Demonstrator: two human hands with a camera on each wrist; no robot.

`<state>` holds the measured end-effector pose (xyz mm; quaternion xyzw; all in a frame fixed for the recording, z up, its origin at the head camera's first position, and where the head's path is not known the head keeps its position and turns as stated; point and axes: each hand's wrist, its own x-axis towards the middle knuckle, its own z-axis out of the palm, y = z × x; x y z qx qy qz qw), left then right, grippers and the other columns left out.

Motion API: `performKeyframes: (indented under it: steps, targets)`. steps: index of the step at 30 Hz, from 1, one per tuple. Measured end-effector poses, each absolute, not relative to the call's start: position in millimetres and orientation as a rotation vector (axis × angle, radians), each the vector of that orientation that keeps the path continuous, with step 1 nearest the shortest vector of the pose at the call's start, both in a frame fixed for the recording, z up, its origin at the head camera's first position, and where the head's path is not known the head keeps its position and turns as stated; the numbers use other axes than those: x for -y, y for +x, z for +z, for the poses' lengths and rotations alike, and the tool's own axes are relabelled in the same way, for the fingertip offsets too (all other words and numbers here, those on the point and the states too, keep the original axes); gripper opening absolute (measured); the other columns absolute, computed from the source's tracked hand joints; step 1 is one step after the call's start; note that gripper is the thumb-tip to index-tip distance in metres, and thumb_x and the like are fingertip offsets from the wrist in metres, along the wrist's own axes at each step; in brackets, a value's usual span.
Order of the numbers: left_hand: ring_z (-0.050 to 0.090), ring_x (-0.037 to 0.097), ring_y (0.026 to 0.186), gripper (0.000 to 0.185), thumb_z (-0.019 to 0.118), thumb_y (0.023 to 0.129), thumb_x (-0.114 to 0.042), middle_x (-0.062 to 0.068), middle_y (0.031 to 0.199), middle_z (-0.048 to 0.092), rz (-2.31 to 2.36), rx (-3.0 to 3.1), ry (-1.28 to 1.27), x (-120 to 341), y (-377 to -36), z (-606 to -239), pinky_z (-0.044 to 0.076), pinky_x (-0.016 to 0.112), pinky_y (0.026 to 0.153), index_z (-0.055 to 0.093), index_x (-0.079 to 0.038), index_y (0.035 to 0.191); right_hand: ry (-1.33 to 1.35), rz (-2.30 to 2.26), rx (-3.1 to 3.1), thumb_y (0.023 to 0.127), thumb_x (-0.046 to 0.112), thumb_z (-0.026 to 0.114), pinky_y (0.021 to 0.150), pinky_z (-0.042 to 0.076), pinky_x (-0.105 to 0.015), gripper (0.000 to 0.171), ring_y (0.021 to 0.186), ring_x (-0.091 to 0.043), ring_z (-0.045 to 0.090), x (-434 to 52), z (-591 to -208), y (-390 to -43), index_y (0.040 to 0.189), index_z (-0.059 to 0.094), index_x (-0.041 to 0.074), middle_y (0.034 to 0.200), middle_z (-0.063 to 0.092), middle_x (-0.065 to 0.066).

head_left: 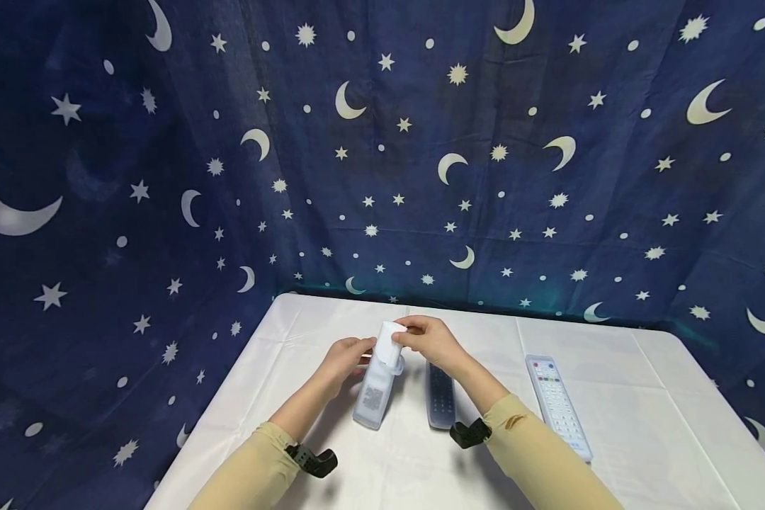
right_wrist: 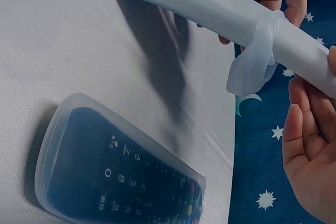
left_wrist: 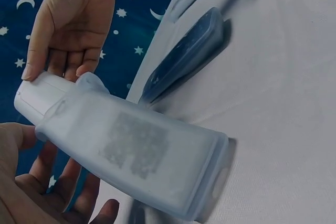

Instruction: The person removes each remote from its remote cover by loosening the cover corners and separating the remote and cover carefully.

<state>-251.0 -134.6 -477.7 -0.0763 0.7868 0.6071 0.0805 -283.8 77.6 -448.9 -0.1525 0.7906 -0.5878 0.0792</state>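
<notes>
Both hands grip white remote (head_left: 389, 338) above the surface (head_left: 644, 397), right hand (head_left: 428, 338) pinching bare top, left hand (head_left: 343, 360) steadying soft, stretchy, likely clingy silicone sleeve (head_left: 372, 397); best held by rigid body.

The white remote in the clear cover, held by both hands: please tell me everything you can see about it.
The white remote is long and slim, mostly inside a translucent, soft-looking cover. Its bare white top end sticks out where the cover edge is bunched. A grey patch shows through the cover. It is tilted, lower end down at the white table. The left hand supports it, and the right hand holds the top end.
</notes>
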Motion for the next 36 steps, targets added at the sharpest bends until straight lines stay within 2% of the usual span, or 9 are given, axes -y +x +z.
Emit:
performKeyframes:
  steps: [10,17,21,25,31,33,36]
  targets:
    - [0.067,0.026,0.098,0.028,0.064,0.097,-0.029,0.013,0.108,0.07,1.852,-2.325,-0.26,132.0,-252.5,-475.8,0.055,0.049,0.091,0.067,-0.001,0.093,-0.489,-1.686,-2.477,0.087,0.02,0.083,0.073,0.051,-0.033,0.032,0.086,-0.019,0.062,-75.2,-446.7,-281.3,0.116,0.075,0.008,0.096,0.072,-0.002]
    - [0.063,0.015,0.075,0.02,0.061,0.09,-0.02,0.009,0.092,0.069,1.754,-2.272,-0.259,140.2,-247.6,-493.5,0.058,0.031,0.072,0.066,0.0,0.091,-0.465,-1.673,-2.503,0.088,0.018,0.083,0.076,0.055,-0.035,0.033,0.087,-0.019,0.063,-80.0,-447.8,-278.2,0.117,0.074,0.006,0.095,0.072,-0.002]
    - [0.061,0.016,0.074,0.016,0.058,0.091,-0.017,0.008,0.087,0.065,1.716,-2.278,-0.201,144.6,-241.4,-498.2,0.058,0.031,0.073,0.061,-0.003,0.084,-0.443,-1.674,-2.507,0.088,0.019,0.083,0.076,0.055,-0.034,0.034,0.087,-0.018,0.063,-81.9,-450.8,-278.7,0.118,0.074,0.006,0.094,0.071,-0.001]
    - [0.062,0.018,0.078,0.019,0.058,0.094,-0.02,0.009,0.091,0.065,1.717,-2.278,-0.192,145.3,-238.6,-500.4,0.059,0.033,0.076,0.061,-0.003,0.086,-0.456,-1.675,-2.527,0.088,0.02,0.082,0.073,0.053,-0.032,0.034,0.084,-0.017,0.061,-81.1,-452.0,-279.2,0.118,0.074,0.005,0.092,0.071,-0.002]
    - [0.065,0.02,0.085,0.036,0.058,0.103,-0.036,0.012,0.101,0.068,1.713,-2.389,-0.166,145.4,-233.7,-500.3,0.058,0.036,0.075,0.065,0.0,0.098,-0.448,-1.681,-2.532,0.089,0.019,0.082,0.072,0.053,-0.032,0.035,0.084,-0.018,0.061,-78.1,-450.7,-279.4,0.12,0.073,0.004,0.094,0.071,-0.004]
    - [0.065,0.02,0.086,0.039,0.058,0.103,-0.041,0.01,0.103,0.068,1.66,-2.543,-0.114,145.7,-231.2,-499.3,0.056,0.035,0.074,0.066,-0.003,0.1,-0.429,-1.675,-2.546,0.089,0.019,0.082,0.071,0.053,-0.032,0.036,0.084,-0.018,0.061,-77.1,-450.4,-279.4,0.12,0.073,0.005,0.095,0.071,-0.004]
    - [0.063,0.019,0.092,0.03,0.059,0.102,-0.041,0.005,0.108,0.065,1.52,-2.856,0.03,144.5,-226.3,-496.9,0.053,0.036,0.076,0.068,-0.012,0.102,-0.406,-1.672,-2.548,0.088,0.018,0.082,0.068,0.052,-0.031,0.036,0.082,-0.019,0.06,-76.2,-449.8,-278.9,0.12,0.073,0.004,0.094,0.07,-0.004]
